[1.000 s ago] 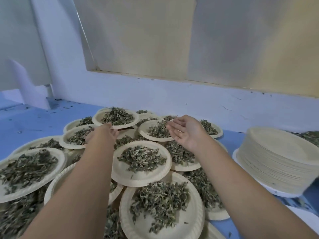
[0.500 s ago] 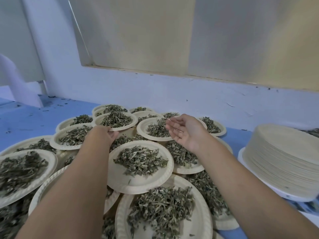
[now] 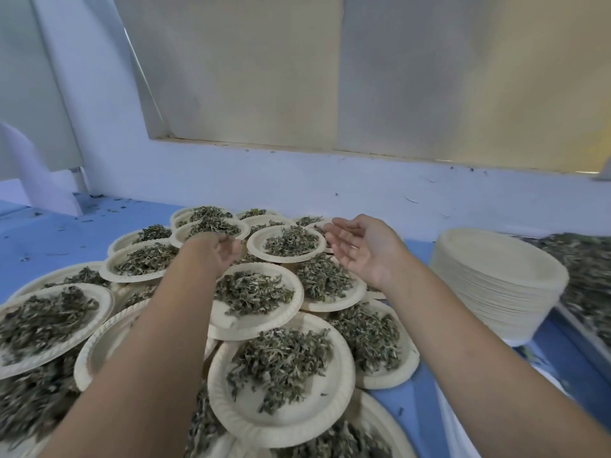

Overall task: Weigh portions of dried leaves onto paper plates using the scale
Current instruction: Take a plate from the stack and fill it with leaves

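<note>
Fingers (image 3: 347, 224) of the right hand (image 3: 362, 251) are held loosely straight with the palm turned up, and nothing is gripped. In the head view the left hand (image 3: 223, 251) is stretched out beside it. Its fingers are foreshortened, so whether they are curled cannot be told. Both hands are held above overlapping paper plates (image 3: 281, 424), each heaped with dried leaves (image 3: 281, 361), spread over the blue counter (image 3: 49, 233). A stack of empty plates (image 3: 496, 279) is seen to the right.
</note>
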Motion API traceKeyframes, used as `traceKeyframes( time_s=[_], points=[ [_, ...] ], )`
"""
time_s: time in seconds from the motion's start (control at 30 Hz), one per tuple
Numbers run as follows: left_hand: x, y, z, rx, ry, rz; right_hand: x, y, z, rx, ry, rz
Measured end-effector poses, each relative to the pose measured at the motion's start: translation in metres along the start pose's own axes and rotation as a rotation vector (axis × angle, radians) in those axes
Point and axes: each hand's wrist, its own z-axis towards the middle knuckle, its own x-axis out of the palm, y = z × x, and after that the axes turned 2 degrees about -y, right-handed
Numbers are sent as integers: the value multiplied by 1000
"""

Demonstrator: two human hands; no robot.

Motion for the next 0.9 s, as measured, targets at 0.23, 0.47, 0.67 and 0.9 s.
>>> traceKeyframes(
  time_s=[0.23,0.47,0.67,0.9],
  points=[
    [64,54,-78,165,145,334,-57,22,-44,-195,-101,-122],
    [117,110,-137,231,369,413,-145,40,-70,-795,-470,-1065],
    [140,147,-154,187,432,400,-190,49,-76,-766,-482,-1658],
    [151,171,-159,143,463,402,-191,47,-69,-744,-453,-1906]
  ],
)
